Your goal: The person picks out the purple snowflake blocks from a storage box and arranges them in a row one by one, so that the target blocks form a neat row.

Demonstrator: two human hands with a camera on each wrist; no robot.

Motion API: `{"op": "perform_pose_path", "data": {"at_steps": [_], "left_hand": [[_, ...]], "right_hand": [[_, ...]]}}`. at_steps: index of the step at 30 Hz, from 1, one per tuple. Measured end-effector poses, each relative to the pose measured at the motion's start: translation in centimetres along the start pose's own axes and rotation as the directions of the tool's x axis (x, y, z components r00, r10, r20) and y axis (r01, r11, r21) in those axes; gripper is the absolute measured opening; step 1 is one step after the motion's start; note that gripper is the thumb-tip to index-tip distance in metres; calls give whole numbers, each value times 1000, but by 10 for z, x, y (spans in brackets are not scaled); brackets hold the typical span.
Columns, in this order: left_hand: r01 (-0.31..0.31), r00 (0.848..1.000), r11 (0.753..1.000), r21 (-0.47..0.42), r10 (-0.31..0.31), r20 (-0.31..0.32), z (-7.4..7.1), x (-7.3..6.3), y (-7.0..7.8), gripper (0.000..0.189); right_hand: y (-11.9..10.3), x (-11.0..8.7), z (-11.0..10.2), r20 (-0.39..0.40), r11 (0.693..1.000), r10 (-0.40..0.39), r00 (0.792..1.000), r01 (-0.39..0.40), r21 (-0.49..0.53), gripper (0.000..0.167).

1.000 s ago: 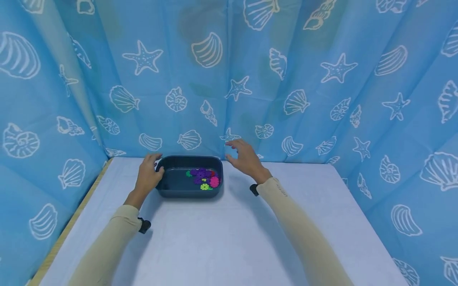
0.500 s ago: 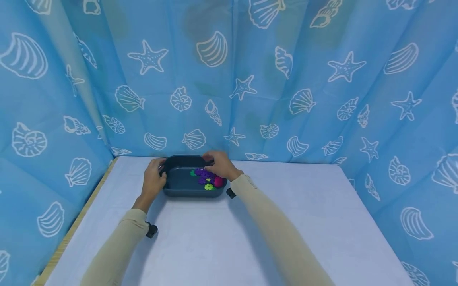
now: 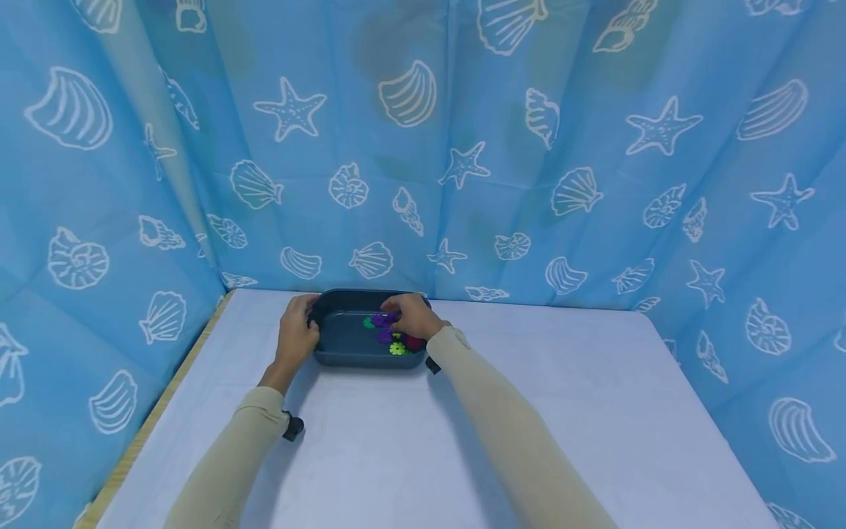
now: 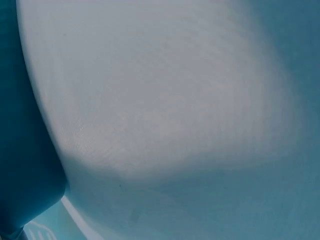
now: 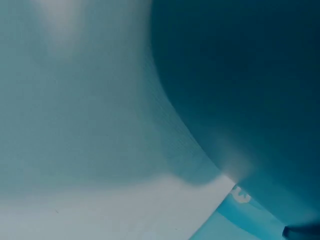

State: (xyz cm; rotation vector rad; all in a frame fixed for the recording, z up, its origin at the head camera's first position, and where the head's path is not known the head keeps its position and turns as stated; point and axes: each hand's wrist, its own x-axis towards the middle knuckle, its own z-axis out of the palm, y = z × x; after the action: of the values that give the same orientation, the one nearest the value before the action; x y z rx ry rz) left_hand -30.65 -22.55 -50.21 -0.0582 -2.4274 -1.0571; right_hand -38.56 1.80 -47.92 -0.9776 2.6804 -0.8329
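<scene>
In the head view a dark grey plastic tub [image 3: 360,361] stands near the table's back edge. My left hand [image 3: 297,334] grips its left end, thumb and fingers at the rim. Over the right half is my right hand [image 3: 418,317], its bent fingers reaching down among small flower-shaped pieces; whether they pinch one I cannot tell. Purple pieces [image 3: 385,336] lie by the fingertips. A yellow piece [image 3: 397,348] rests near the front wall, a green one [image 3: 368,322] farther left. A red-pink piece [image 3: 414,343] sits in shadow under the right hand.
A white cloth [image 3: 410,441] covers the table, with a wooden edge [image 3: 155,400] showing along the left. Blue curtain [image 3: 423,184] with white shell prints hangs close behind the tub and at both sides. Both wrist views are blurred, showing mostly pale cloth [image 4: 150,90].
My right hand has come left from beside the tub and reached down over the pieces at its right side. The left hand stays at the left rim. The whole view has shifted slightly.
</scene>
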Motion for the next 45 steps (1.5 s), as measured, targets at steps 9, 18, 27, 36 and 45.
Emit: {"op": "perform_pose_path", "data": {"at_steps": [9, 18, 27, 36, 45], "left_hand": [[20, 1000, 1000, 9, -20, 5, 0, 1, 2, 49], [-2, 1000, 1000, -1, 2, -8, -1, 0, 0, 48], [-5, 1000, 1000, 6, 5, -4, 0, 2, -1, 48], [6, 1000, 1000, 8, -6, 5, -1, -1, 1, 48], [2, 1000, 1000, 14, -2, 17, -1, -2, 2, 49]], "right_hand": [[-2, 2, 4, 39, 996, -1, 999, 4, -84, 39], [-3, 3, 9, 50, 987, -27, 998, 35, -156, 33], [1, 4, 5, -31, 988, -83, 996, 78, -131, 29], [11, -16, -34, -131, 999, 1, 991, 5, 43, 37], [41, -44, -64, -220, 1000, 19, 975, -20, -4, 34]]}}
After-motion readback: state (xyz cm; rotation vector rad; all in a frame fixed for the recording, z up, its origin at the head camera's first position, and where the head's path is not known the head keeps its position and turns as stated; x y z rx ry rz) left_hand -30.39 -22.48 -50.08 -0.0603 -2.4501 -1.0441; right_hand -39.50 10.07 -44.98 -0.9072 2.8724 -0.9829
